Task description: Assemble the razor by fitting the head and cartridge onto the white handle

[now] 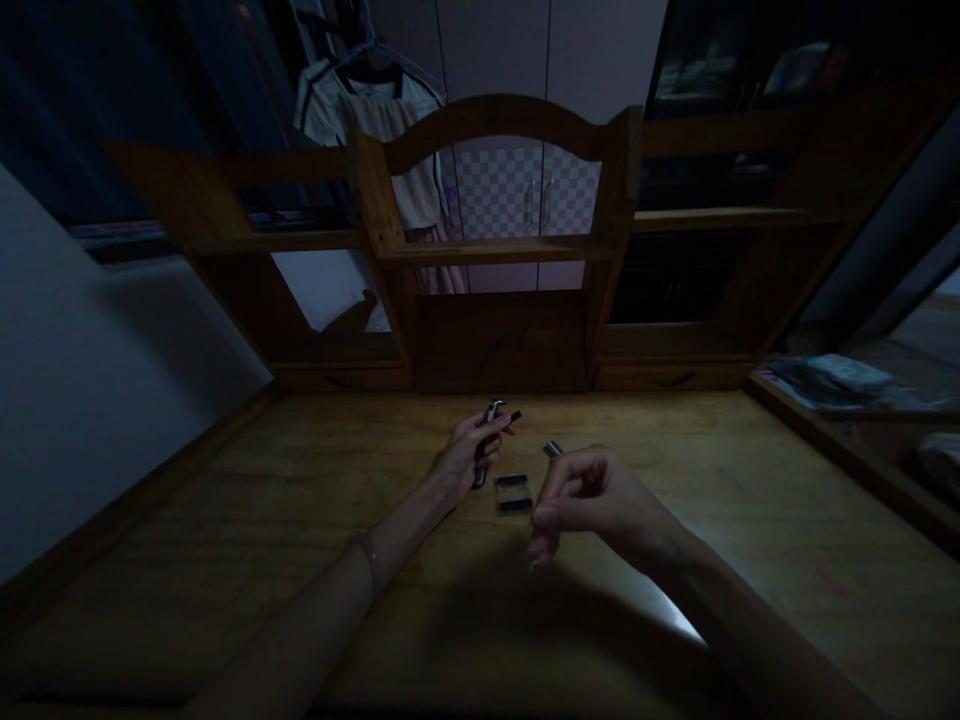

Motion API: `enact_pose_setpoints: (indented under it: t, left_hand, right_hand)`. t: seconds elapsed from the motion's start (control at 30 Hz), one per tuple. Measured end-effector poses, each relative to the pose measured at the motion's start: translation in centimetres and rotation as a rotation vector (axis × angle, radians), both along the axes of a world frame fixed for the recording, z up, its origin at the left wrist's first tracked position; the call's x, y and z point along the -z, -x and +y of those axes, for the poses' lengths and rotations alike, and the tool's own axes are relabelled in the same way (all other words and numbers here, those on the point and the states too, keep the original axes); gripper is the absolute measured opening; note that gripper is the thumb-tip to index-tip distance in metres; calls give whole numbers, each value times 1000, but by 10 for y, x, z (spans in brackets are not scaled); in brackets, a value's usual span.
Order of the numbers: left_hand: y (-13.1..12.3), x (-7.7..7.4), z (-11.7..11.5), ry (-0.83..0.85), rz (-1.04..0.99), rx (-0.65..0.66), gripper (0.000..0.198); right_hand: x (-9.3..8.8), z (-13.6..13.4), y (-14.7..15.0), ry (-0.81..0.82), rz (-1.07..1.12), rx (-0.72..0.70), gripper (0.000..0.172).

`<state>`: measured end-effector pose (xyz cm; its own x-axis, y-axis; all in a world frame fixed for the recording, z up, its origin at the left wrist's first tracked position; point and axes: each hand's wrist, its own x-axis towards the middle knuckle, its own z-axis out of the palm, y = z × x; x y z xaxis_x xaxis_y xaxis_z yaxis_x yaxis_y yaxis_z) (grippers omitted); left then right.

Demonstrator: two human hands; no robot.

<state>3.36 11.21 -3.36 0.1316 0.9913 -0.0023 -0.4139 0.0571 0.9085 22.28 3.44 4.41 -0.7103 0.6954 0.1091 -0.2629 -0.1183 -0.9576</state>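
Note:
My left hand (469, 445) is wrapped round a slim black-and-silver handled tool (480, 475) with a bent metal tip, which resembles a razor handle. A small black piece (515, 415) sticks out by the fingertips of that hand. To the right, my right hand (585, 500) hangs over the desk with thumb and fingers pinched; what it holds, if anything, is too small to make out. Between the hands lies a small clear case (513, 494) with two dark strips in it. Just beyond my right fingers is a short metallic cylinder (553, 448).
The wooden desk (300, 520) spreads under both arms. A wooden shelf unit (495, 250) with small drawers closes off its back edge. A white wall (90, 400) borders the left, and a plastic-wrapped pile (847, 375) sits past the right edge. Light is dim.

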Motion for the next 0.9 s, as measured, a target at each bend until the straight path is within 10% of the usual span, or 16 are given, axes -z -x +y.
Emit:
enact_pose_setpoints:
  t: [0.23, 0.57, 0.9]
  left_hand:
    - [-9, -12, -12, -16, -35, 16, 40]
    - [-24, -35, -43, -44, -38, -11, 35]
    - [-26, -31, -44, -35, -39, 76, 38]
  right_hand:
    - [31, 27, 11, -495, -536, 577, 39]
    - [63, 24, 38, -372, -448, 304, 36]
    - [68, 23, 38, -479, -458, 419, 23]
